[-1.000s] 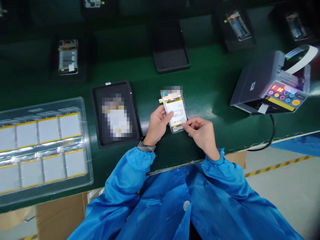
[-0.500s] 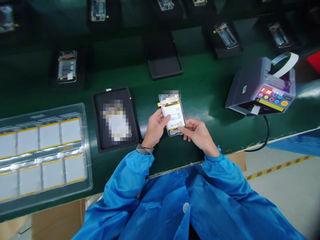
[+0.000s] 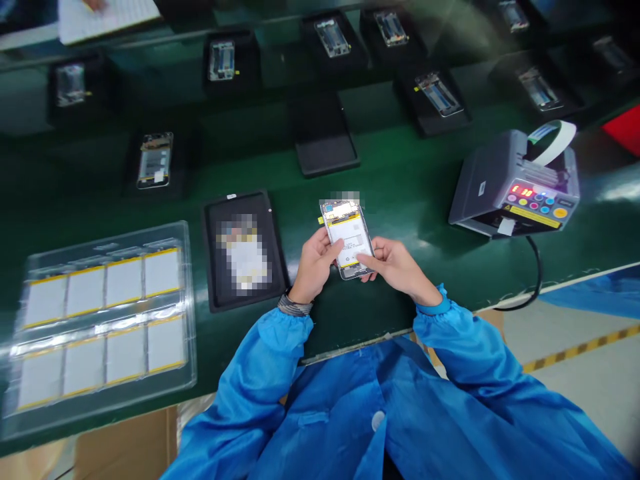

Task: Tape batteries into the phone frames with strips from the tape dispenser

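Observation:
I hold an open phone body [image 3: 347,237] with a white, yellow-edged battery in it above the green bench. My left hand [image 3: 315,263] grips its left side, thumb lying on the battery. My right hand [image 3: 395,263] holds the lower right corner, fingers closed round the edge with the thumb on the battery's lower part. Both arms wear blue sleeves.
A black tray [image 3: 215,267] lies just left of my hands. A clear tray of white batteries [image 3: 103,320] sits at the left edge. A grey tape dispenser [image 3: 515,183] with a cable stands to the right. Several black trays with phone bodies [image 3: 435,100] line the belt behind.
My right hand has shifted from pinching at the phone's lower right edge to holding the lower corner with the thumb on the battery. The view has tilted up, showing more of the belt.

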Available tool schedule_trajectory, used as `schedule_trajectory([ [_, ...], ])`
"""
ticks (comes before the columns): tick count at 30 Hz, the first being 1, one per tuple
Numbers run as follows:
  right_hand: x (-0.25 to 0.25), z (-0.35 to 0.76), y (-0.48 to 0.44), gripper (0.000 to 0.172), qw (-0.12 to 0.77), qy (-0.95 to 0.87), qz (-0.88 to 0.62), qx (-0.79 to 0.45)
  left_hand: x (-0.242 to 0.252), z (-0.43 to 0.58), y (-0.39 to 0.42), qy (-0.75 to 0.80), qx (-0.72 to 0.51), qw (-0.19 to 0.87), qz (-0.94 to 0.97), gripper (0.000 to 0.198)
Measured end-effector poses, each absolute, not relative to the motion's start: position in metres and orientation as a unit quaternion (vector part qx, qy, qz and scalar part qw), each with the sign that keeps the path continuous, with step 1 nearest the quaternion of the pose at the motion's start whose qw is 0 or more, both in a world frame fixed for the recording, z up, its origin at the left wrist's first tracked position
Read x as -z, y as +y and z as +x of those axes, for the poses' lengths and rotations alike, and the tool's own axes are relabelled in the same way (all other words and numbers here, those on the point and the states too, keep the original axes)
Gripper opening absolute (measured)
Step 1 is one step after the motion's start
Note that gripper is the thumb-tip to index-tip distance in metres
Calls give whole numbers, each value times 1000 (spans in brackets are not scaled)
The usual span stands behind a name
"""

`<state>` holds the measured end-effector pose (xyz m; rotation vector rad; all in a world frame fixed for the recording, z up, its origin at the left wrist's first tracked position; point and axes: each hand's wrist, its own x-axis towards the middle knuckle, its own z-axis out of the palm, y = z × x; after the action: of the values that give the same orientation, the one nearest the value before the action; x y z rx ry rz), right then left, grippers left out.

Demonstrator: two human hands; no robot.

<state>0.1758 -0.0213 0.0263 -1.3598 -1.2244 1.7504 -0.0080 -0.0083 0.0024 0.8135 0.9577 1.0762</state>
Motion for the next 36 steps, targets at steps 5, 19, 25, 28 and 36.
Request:
schedule_trajectory([
  [5, -30, 174, -7, 54, 291, -483, -471, -679, -7, -14, -6, 431, -497, 662, 360, 55],
  [19, -15, 167, 28, 47, 271, -503, -369, -733, -21, -29, 11, 503, -482, 618, 364, 59],
  [25, -7, 169, 28, 50, 288, -475, -350, -754, -39, -26, 20, 511, -440, 605, 424, 55],
  [28, -5, 168, 30, 53, 327, -459, -355, -746, -47, -25, 31, 501, -409, 617, 449, 52],
  [36, 8, 183, 56, 51, 444, -429, -468, -632, -51, -38, 165, 618, -359, 507, 482, 48],
])
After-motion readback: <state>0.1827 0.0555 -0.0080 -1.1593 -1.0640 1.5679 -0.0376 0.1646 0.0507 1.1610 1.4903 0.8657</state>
